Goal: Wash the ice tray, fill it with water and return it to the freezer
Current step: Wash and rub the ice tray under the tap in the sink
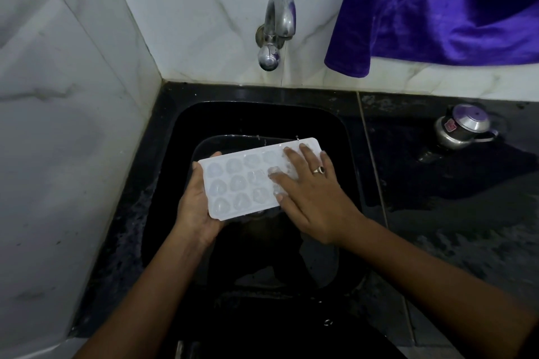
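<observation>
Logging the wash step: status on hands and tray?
Left hand grips ice tray at one end. Right hand flat across its cells. Tray above sink; nothing blocking.

You will find no text, number or brand here that can be read. The one mark of that kind is a small red sticker (450,126) on the metal pot (463,130), which stands on the surface (437,183) at about 3 o'clock. Its print is too small and blurred to make out.
</observation>
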Motion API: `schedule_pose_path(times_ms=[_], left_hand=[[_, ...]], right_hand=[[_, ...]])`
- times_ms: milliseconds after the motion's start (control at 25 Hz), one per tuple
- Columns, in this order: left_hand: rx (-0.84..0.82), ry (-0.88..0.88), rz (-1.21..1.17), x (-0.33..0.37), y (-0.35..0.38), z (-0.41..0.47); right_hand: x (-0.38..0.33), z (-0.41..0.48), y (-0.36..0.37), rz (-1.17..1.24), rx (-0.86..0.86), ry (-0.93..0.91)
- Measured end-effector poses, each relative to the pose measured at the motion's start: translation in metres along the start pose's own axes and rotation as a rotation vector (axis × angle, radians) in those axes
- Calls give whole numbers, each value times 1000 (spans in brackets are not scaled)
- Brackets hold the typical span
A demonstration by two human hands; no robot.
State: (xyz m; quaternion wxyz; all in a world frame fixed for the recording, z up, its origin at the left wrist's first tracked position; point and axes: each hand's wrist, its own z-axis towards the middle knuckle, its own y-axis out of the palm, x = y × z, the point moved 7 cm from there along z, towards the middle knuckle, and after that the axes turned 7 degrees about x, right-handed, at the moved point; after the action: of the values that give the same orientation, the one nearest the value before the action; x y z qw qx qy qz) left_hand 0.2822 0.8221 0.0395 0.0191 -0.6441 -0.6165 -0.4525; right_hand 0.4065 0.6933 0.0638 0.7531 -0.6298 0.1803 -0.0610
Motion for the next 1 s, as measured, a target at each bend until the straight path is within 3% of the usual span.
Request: schedule_pose_path(times_ms=[120, 280, 440, 600, 720, 880, 1000], left_hand=[[24, 0, 5, -2, 0, 2], [33, 4, -4, 2, -3, 5], [76, 3, -6, -5, -9, 9], [70, 13, 18, -3, -12, 11], [79, 8, 11, -8, -15, 14], [97, 10, -19, -5, -18, 17], [88, -9, -16, -8, -17, 17]], right_hand=[[1, 11, -4, 38, 19, 64], [-4, 3, 3, 3, -11, -17], [3, 12, 0, 27, 13, 66], [0, 1, 8, -1, -22, -14], [7, 12, 0, 20, -5, 64], [-4, 2, 11, -13, -46, -16], [8, 10, 0, 20, 2, 37]])
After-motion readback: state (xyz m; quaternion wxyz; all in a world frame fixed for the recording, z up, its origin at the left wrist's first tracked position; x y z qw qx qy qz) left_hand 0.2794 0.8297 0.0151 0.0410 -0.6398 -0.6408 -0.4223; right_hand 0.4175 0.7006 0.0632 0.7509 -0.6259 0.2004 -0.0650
